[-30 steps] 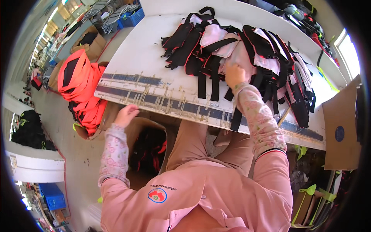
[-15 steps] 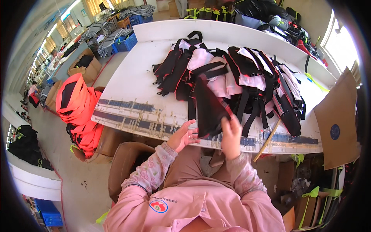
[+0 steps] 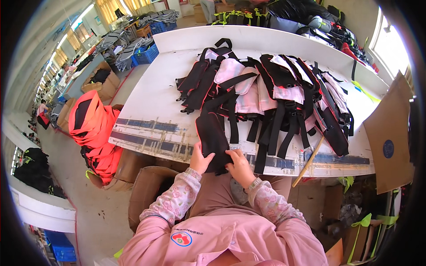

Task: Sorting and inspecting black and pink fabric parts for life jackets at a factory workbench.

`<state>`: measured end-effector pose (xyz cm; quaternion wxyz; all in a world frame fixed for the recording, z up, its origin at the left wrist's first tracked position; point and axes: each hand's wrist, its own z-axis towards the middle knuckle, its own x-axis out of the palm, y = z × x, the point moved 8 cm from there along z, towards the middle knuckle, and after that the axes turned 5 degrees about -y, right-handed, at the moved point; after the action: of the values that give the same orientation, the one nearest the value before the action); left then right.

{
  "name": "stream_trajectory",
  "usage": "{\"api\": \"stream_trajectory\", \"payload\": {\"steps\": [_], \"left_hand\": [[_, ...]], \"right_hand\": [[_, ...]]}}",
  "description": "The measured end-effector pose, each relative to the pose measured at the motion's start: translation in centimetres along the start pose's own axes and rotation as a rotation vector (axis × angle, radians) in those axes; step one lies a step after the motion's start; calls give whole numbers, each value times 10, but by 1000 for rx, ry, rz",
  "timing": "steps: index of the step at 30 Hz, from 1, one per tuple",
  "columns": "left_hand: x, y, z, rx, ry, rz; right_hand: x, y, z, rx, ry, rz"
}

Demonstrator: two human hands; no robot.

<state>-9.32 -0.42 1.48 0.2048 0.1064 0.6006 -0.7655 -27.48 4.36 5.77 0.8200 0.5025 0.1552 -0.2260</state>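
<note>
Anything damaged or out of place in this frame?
Two things: the dark bands along the front edge of the white table look streaked, as if worn, and a tan stick juts past that edge. The held black piece shows no visible damage.

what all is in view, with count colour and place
table: 1, white, centre
black fabric piece: 1, red-edged, table's front edge
strapped pieces: several, black and pink, on table
wooden stick: 1, tan, table's front right
fabric stack: 1, orange, left of table
cardboard sheet: 1, brown, right of table
cardboard boxes: several, brown, around table
crates: at least 3, blue, left half
people: at least 2, background
left hand: 1, bare, piece's left edge
right hand: 1, bare, piece's right edge
</note>
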Motion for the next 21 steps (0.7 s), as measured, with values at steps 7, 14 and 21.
{"api": "stream_trajectory", "payload": {"steps": [7, 14, 21], "left_hand": [[6, -67, -32, 443, 107, 288], [-11, -40, -21, 386, -72, 168], [-16, 9, -26, -271, 2, -498]], "right_hand": [[18, -13, 15, 120, -73, -11], [56, -46, 5, 579, -86, 680], [55, -27, 5, 462, -31, 627]]}}
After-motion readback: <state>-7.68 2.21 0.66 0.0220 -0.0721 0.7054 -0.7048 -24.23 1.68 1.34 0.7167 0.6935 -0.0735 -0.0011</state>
